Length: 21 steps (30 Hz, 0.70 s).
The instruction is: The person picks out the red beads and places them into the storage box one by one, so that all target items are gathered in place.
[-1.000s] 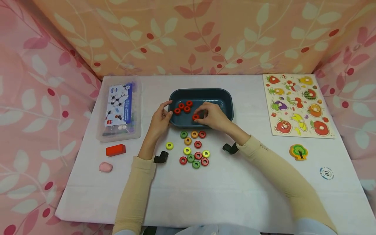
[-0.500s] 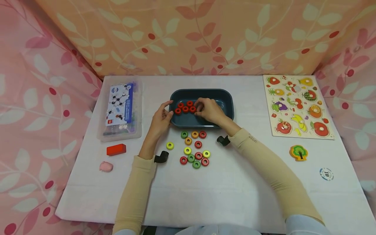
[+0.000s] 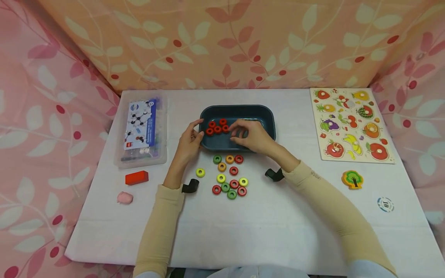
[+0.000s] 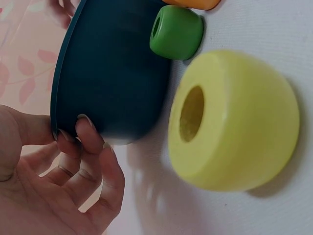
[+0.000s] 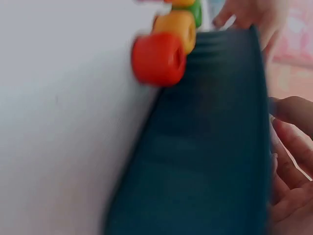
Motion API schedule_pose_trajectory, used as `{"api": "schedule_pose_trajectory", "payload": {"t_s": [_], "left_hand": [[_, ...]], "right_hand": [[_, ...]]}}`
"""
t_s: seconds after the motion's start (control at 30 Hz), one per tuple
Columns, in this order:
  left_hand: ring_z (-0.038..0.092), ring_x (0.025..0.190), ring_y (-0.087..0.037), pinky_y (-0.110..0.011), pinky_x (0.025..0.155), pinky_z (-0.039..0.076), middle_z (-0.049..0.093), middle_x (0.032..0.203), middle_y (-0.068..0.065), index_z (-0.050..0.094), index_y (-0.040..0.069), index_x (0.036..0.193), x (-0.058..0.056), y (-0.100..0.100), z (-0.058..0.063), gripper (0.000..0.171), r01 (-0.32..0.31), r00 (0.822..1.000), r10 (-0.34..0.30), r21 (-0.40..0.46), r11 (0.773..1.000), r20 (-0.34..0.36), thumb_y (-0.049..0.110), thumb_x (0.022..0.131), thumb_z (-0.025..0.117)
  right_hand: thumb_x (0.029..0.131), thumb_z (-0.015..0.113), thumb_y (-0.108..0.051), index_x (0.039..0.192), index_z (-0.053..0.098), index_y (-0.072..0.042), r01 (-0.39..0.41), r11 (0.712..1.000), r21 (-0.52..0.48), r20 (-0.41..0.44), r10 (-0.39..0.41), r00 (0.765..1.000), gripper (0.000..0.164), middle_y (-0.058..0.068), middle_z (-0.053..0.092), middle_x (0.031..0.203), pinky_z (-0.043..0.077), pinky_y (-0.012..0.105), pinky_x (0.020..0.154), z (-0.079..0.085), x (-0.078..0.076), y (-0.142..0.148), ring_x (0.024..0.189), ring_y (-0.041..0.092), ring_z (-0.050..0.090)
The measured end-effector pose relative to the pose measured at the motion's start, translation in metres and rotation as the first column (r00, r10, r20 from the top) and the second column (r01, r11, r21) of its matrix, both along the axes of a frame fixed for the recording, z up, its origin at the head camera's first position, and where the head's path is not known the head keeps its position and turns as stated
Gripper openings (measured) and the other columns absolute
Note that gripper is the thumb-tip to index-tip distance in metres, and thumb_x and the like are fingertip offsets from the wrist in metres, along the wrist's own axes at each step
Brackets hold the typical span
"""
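Note:
A dark blue rectangular tray stands in the middle of the table, with several red rings clustered inside at its left. My left hand holds the tray's left end; in the left wrist view its thumb and fingers pinch the rim. Over the inside of the tray, my right hand has its fingers loosely bent, just right of the red rings, with nothing seen between thumb and fingers. In front of the tray lie loose rings: yellow, green, orange and red.
A clear plastic case lies at the back left, a red block and a pink pig-like figure before it. On the right are a fruit puzzle board, a tree-shaped piece and a round token.
My right hand carried a red ring to the cluster in the tray and let it go there, then drew back slightly. The left hand has stayed on the tray's end.

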<state>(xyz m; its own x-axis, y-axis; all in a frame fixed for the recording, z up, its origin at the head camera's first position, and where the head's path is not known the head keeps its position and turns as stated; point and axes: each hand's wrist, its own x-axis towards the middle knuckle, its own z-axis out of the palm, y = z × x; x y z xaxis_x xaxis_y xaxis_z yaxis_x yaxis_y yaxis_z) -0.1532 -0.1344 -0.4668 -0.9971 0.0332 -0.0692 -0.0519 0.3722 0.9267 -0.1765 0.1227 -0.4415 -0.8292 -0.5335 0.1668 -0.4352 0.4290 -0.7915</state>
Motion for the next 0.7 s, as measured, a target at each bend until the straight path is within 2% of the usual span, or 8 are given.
{"api": "schedule_pose_trajectory", "payload": {"t_s": [0.1, 0.2, 0.33, 0.47, 0.57, 0.7], "left_hand": [[0.055, 0.066, -0.032, -0.025, 0.057, 0.046, 0.051, 0.082, -0.009, 0.048, 0.024, 0.147, 0.0, -0.001, 0.0, 0.045, 0.001, 1.0, -0.001, -0.003, 1.0, -0.001, 0.013, 0.104, 0.054], [0.056, 0.067, -0.033, -0.025, 0.057, 0.045, 0.051, 0.082, -0.009, 0.048, 0.022, 0.148, 0.0, -0.001, 0.0, 0.046, 0.0, 1.0, 0.0, -0.009, 1.0, 0.001, 0.013, 0.104, 0.054], [0.057, 0.068, -0.035, -0.025, 0.057, 0.045, 0.051, 0.083, -0.009, 0.047, 0.022, 0.148, 0.0, -0.001, -0.001, 0.046, 0.0, 1.0, 0.0, -0.01, 1.0, 0.002, 0.013, 0.104, 0.054], [0.057, 0.066, -0.03, -0.025, 0.057, 0.045, 0.052, 0.083, -0.009, 0.048, 0.023, 0.148, 0.0, 0.0, 0.0, 0.046, -0.003, 1.0, 0.003, -0.013, 1.0, 0.002, 0.013, 0.103, 0.055], [0.056, 0.065, -0.026, -0.024, 0.057, 0.046, 0.052, 0.083, -0.01, 0.048, 0.025, 0.147, 0.0, 0.0, 0.0, 0.046, -0.002, 1.0, 0.002, -0.02, 1.0, 0.0, 0.013, 0.103, 0.055], [0.056, 0.065, -0.026, -0.025, 0.057, 0.046, 0.052, 0.083, -0.01, 0.048, 0.025, 0.147, 0.001, 0.0, 0.0, 0.046, 0.001, 1.0, -0.001, -0.019, 1.0, -0.004, 0.013, 0.103, 0.054]], "right_hand": [[0.086, 0.08, -0.012, 0.108, 0.071, -0.014, -0.056, 0.998, -0.014, -0.008, 0.056, 0.998, 0.024, -0.004, 0.069, 0.089, 0.046, 0.03, 0.06, 0.008, 0.014, 0.001, 0.071, 0.013, 0.059], [0.087, 0.079, -0.013, 0.107, 0.073, -0.013, -0.152, 0.988, 0.007, 0.038, 0.152, 0.988, 0.022, -0.006, 0.069, 0.085, 0.046, 0.029, 0.057, 0.012, 0.027, 0.001, 0.066, 0.015, 0.058], [0.086, 0.08, -0.016, 0.107, 0.076, -0.014, -0.259, 0.954, 0.148, 0.107, 0.245, 0.964, 0.021, -0.01, 0.067, 0.077, 0.046, 0.025, 0.058, 0.008, 0.041, 0.002, 0.065, 0.01, 0.057], [0.084, 0.082, -0.018, 0.107, 0.076, -0.016, -0.274, 0.92, 0.28, 0.107, 0.254, 0.961, 0.024, -0.013, 0.065, 0.075, 0.046, 0.024, 0.063, -0.002, 0.048, 0.004, 0.069, 0.005, 0.057], [0.082, 0.083, -0.018, 0.108, 0.076, -0.017, -0.261, 0.917, 0.302, 0.103, 0.241, 0.965, 0.027, -0.012, 0.063, 0.075, 0.047, 0.025, 0.064, -0.009, 0.051, 0.006, 0.069, 0.005, 0.056], [0.083, 0.083, -0.018, 0.109, 0.075, -0.018, -0.262, 0.919, 0.296, 0.117, 0.237, 0.964, 0.027, -0.011, 0.062, 0.072, 0.046, 0.026, 0.063, -0.015, 0.053, 0.006, 0.067, 0.006, 0.056]]}}
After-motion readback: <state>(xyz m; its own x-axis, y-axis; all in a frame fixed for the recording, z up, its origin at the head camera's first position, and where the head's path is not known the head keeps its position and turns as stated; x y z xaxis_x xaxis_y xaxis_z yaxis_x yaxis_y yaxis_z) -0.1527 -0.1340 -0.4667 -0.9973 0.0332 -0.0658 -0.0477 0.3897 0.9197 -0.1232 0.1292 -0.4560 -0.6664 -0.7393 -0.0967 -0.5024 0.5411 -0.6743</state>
